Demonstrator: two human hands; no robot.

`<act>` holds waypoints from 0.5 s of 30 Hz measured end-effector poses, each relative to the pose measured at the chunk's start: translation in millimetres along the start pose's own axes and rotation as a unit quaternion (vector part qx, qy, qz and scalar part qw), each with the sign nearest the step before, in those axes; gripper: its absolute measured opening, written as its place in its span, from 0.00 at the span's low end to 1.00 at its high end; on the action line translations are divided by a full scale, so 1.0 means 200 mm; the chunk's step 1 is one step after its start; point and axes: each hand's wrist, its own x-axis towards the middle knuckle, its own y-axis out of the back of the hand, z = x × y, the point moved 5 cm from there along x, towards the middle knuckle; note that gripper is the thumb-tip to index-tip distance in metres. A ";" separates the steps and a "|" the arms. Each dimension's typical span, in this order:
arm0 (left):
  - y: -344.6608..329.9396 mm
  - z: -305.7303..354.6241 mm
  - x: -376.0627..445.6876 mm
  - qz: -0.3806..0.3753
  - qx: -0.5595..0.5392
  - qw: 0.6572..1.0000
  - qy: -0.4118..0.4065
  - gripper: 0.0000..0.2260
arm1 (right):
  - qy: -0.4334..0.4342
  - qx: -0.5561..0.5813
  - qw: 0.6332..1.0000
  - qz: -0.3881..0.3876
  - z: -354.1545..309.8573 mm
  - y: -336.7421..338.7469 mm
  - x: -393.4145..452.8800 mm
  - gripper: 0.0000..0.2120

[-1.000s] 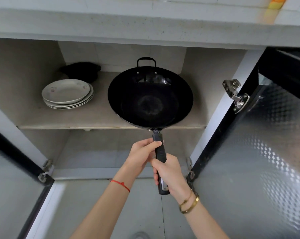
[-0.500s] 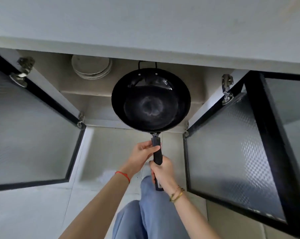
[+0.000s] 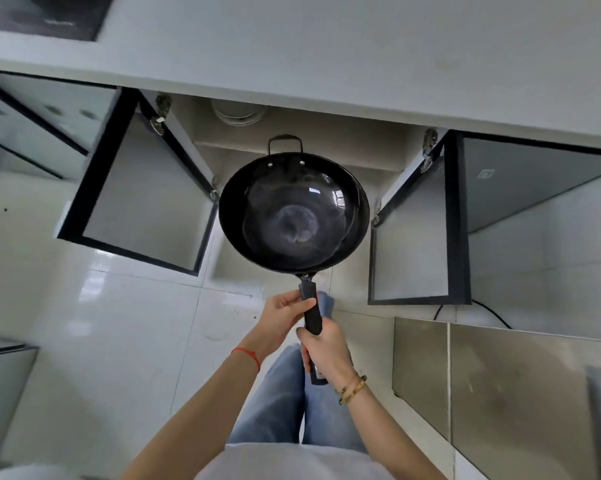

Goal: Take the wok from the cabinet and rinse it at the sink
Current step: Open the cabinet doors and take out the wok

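One head-worn wide view looks steeply down, close over the counter edge [image 3: 292, 88], seemingly standing height.

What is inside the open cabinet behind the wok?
On the shelf, a stack of plates shows partly, its far side cut off by the countertop. The wok, held by the left hand and right hand, covers the cabinet's lower part.

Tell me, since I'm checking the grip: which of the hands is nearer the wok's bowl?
Left. The left hand grips the handle close behind the wok bowl. The right hand grips farther back, toward the handle's end.
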 end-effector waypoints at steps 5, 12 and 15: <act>-0.01 0.00 -0.37 0.021 -0.018 0.999 -0.024 0.12 | 0.025 -0.059 0.998 -0.005 -0.05 0.04 -0.36 0.06; -0.08 0.08 -0.58 0.043 -0.092 0.992 -0.080 0.12 | 0.056 -0.079 0.994 -0.056 -0.18 0.15 -0.51 0.04; -0.13 0.15 -0.61 0.068 -0.112 0.985 -0.108 0.13 | 0.072 -0.075 0.991 -0.078 -0.27 0.22 -0.51 0.05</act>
